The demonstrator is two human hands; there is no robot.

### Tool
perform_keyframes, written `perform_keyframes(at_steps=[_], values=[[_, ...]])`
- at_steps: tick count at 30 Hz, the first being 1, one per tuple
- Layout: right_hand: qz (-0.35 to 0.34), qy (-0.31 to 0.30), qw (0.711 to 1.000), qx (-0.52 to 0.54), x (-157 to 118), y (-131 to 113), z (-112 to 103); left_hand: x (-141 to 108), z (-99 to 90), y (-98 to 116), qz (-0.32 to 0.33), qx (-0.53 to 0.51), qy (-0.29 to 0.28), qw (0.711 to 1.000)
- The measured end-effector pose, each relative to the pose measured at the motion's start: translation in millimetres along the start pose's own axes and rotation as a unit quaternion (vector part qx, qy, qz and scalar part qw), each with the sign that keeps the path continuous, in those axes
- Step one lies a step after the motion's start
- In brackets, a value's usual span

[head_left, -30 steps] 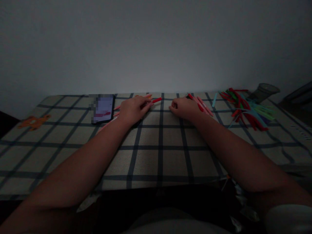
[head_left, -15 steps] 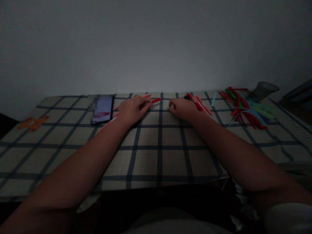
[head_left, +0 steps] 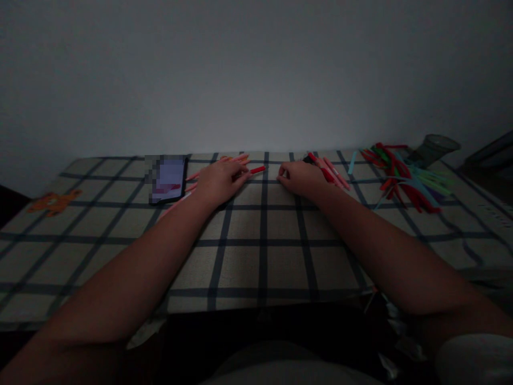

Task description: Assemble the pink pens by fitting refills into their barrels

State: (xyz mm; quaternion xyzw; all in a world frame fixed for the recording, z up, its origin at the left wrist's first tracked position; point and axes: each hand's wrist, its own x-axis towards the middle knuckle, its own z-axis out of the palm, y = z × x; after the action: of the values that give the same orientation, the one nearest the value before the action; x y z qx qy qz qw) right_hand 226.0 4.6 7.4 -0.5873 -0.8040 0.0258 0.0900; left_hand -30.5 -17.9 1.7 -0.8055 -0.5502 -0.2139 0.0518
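Observation:
My left hand [head_left: 221,181] rests above the checked tablecloth, its fingers closed on a slim red stick [head_left: 257,170] that points right and ends in a thin tip; its exact kind is unclear. Pink sticks [head_left: 192,185] lie beneath and behind that hand, partly covered by it. Across a small gap, my right hand [head_left: 298,178] is curled with thumb and fingertips together. What it pinches, if anything, is too small to make out. Red and pink pen-like sticks [head_left: 331,172] lie just beyond the right wrist, beside a dark object partly hidden by the hand.
A tablet-like device [head_left: 169,179] with a lit screen lies left of my left hand. Farther left is an orange figure-shaped piece [head_left: 54,203]. On the right are a heap of colourful fuzzy strips [head_left: 404,179], a tipped clear cup [head_left: 435,149] and a pale blue strip [head_left: 352,162].
The red stick's outer end has dipped slightly, and a thin tip now shows beyond it. My right hand has shifted very little; the things on the table stay in place.

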Motion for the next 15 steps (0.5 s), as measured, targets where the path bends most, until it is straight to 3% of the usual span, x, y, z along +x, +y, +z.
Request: perform_keyframes(at_steps=[15], values=[[-0.039,0.041,0.997,0.048,-6.7,-11.3,-2.2,1.4,-6.3,6.1,0.033,-0.010,-0.086,0.996]])
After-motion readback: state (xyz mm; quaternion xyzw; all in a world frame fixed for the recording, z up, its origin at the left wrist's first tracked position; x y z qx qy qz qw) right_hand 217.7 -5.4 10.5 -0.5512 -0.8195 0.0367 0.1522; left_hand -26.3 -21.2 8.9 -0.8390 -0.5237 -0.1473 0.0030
